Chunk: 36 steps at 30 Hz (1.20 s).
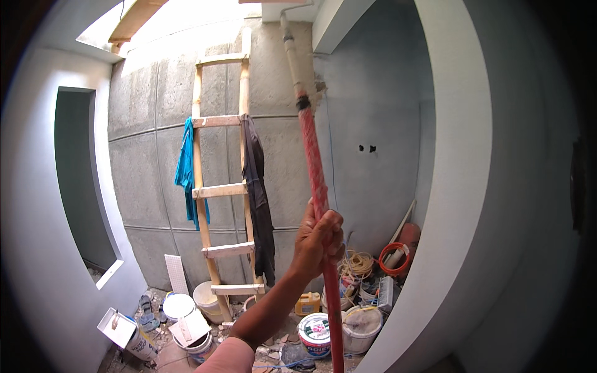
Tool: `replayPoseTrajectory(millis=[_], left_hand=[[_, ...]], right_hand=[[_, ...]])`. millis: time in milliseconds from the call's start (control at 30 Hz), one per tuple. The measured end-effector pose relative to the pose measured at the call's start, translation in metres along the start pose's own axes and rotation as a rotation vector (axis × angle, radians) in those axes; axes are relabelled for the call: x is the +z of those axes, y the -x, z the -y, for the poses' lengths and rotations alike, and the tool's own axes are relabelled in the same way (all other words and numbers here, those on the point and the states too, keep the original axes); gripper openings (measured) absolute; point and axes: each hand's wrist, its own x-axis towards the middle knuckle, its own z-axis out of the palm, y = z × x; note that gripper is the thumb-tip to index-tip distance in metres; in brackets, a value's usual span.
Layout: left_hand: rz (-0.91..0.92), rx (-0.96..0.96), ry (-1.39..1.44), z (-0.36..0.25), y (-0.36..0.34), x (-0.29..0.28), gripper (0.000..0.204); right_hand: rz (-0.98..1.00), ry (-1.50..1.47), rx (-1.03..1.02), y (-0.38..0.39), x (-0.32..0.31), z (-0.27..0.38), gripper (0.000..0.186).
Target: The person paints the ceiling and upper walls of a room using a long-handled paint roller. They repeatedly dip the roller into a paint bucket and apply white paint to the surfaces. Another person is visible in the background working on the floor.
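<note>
A long red extension pole (313, 155) rises through the middle of the view. My left hand (319, 241) is closed round it, with the arm in a pink sleeve reaching up from the lower edge. Above a black collar, the pole continues in a worn whitish section (292, 59). At its top a bent wire roller frame (298, 9) reaches the white underside of a beam (271, 12); the roller itself is hardly visible. The pole's lower end runs out of the bottom of the picture. My right hand does not show.
A wooden ladder (225, 191) leans on the grey block wall, with a blue cloth (185, 163) and dark garment (258, 193) hanging from it. Paint buckets (314, 336), a yellow jug (307, 304), coiled hose (357, 264) and rubble cover the floor. A pale pillar (457, 186) stands right.
</note>
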Motion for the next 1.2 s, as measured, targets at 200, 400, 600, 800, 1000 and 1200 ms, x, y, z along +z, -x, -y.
replayPoseTrajectory(millis=[200,400,600,800,1000,1200], left_hand=[[-0.027,0.066,-0.023,-0.019,-0.008,0.01,0.045],[-0.065,0.083,-0.145,-0.035,-0.023,0.025,0.042],[-0.041,0.091,-0.192,-0.049,-0.068,0.01,0.04],[-0.125,0.032,-0.296,-0.014,-0.097,-0.011,0.039],[-0.108,0.011,-0.292,0.012,-0.117,-0.031,0.037],[-0.094,-0.008,-0.372,0.023,-0.167,-0.071,0.026]], right_hand=[[-0.033,0.034,-0.037,0.007,-0.004,-0.002,0.025],[-0.065,0.058,-0.078,0.014,-0.01,-0.006,0.029],[-0.097,0.088,-0.155,0.017,-0.014,0.002,0.032],[-0.2,0.107,-0.27,0.012,-0.022,0.047,0.036],[-0.563,0.206,-0.641,-0.056,-0.033,0.129,0.044],[-0.528,0.133,-0.578,-0.127,-0.06,0.251,0.028]])
